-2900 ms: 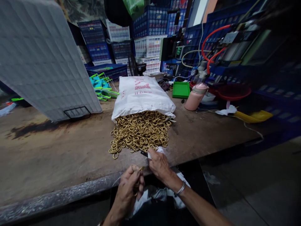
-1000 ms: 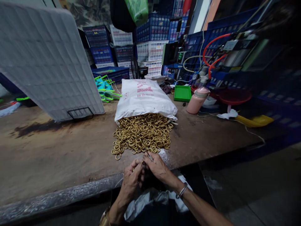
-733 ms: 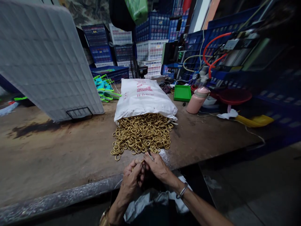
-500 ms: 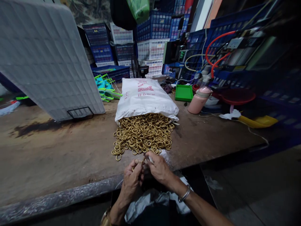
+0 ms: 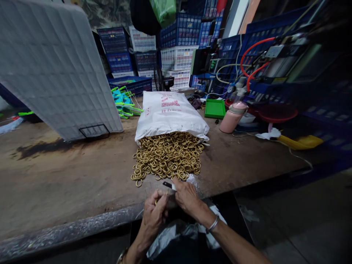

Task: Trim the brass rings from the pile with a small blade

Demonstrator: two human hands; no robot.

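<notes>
A heap of gold-coloured rings (image 5: 166, 157) spills from the mouth of a white sack (image 5: 169, 113) lying on the worn wooden bench (image 5: 68, 183). Just in front of the heap, at the bench's near edge, my left hand (image 5: 154, 212) is closed around a gold ring (image 5: 156, 201). My right hand (image 5: 187, 196) is closed on a small dark-bladed tool (image 5: 167, 184), its tip pointing left beside the left hand's fingers. The two hands touch each other. A metal bangle (image 5: 212, 224) sits on my right wrist.
A large grey quilted panel (image 5: 52, 66) leans over the bench's left. Teal clips (image 5: 123, 102), a green tray (image 5: 215, 109), a pink flask (image 5: 233, 116), a red bowl (image 5: 277, 113) and a yellow scoop (image 5: 299, 142) stand behind. Blue and white crates (image 5: 176, 47) are stacked at the back.
The hands came together from slightly apart and stayed joined at the bench edge. The right hand's tool now shows its dark blade pointing left. The heap and sack have not moved.
</notes>
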